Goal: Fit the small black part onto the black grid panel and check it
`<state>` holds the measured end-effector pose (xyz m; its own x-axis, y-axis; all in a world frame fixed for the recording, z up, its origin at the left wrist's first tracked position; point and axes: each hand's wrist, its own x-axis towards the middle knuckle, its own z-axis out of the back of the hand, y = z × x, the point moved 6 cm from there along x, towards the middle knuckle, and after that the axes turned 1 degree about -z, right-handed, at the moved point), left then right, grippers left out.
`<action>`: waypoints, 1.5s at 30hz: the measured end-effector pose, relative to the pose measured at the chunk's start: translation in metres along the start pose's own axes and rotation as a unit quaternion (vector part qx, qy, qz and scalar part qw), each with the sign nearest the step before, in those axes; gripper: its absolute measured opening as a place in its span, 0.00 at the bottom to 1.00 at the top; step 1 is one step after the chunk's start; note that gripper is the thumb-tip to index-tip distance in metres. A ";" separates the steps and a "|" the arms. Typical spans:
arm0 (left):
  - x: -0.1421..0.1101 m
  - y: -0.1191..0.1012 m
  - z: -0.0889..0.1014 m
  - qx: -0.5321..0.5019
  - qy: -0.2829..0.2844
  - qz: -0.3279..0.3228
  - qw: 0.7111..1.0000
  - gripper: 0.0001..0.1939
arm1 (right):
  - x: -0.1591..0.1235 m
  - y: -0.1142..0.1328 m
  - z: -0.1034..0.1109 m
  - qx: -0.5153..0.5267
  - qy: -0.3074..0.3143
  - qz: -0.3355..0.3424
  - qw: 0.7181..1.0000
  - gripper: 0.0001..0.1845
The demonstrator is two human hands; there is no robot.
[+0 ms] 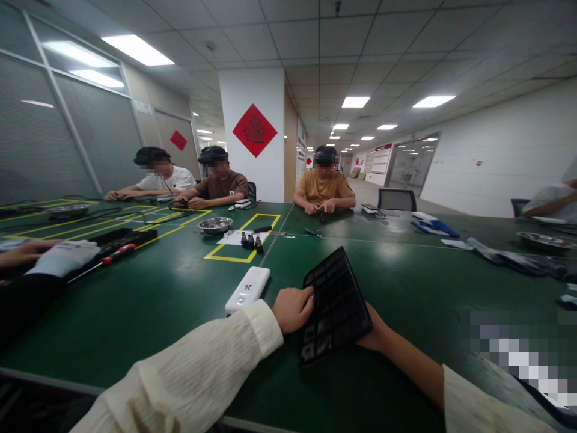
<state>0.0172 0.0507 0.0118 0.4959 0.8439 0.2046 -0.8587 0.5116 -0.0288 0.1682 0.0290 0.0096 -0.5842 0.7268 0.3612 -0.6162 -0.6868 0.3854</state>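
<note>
A black tray with a grid of compartments (336,310) is held tilted above the green table, its inside facing left. My right hand (370,331) grips it from behind at the right edge; most of those fingers are hidden by the tray. At the tray's left side, my left hand (293,308) is closed, thumb and fingertips together over the compartments. A tiny bluish spot shows at its fingertips, too small to name. Beside my left forearm lies a white device marked 26 (249,288), resembling a power bank.
Beyond are several black cylindrical parts (252,242), a metal bowl (215,225) and pliers (314,233). A red-handled screwdriver (118,255) lies by a neighbour's gloved hand (65,257) at left. Grey cloth (505,255) lies right. Several people sit around the table (406,288).
</note>
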 end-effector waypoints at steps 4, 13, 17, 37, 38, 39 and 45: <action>0.002 0.000 0.000 -0.010 0.011 0.000 1.000 0.26 | -0.001 -0.003 0.000 -0.002 -0.005 -0.007 1.000 0.19; 0.002 0.003 -0.002 -0.017 -0.001 0.056 0.998 0.24 | -0.002 -0.010 -0.005 0.004 -0.016 -0.007 1.000 0.20; 0.003 0.002 -0.004 -0.016 0.004 0.041 0.999 0.22 | 0.000 -0.005 -0.004 -0.018 0.006 0.004 1.000 0.20; 0.002 0.005 -0.003 -0.065 0.008 0.078 0.995 0.18 | 0.001 -0.005 -0.003 -0.020 0.010 -0.002 1.000 0.20; 0.002 0.006 -0.003 -0.065 0.009 0.079 0.995 0.18 | 0.001 -0.004 -0.004 -0.024 0.017 -0.001 1.000 0.19; 0.002 0.005 -0.004 -0.064 0.011 0.076 0.995 0.18 | 0.001 -0.003 -0.003 -0.027 0.023 0.000 0.999 0.19; 0.001 0.004 -0.005 -0.045 0.018 0.044 0.998 0.16 | 0.000 -0.002 -0.001 -0.031 0.009 -0.006 0.999 0.20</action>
<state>0.0146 0.0546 0.0073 0.4240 0.8910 0.1624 -0.8851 0.4457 -0.1340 0.1692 0.0310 0.0083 -0.5866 0.7346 0.3409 -0.6536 -0.6780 0.3363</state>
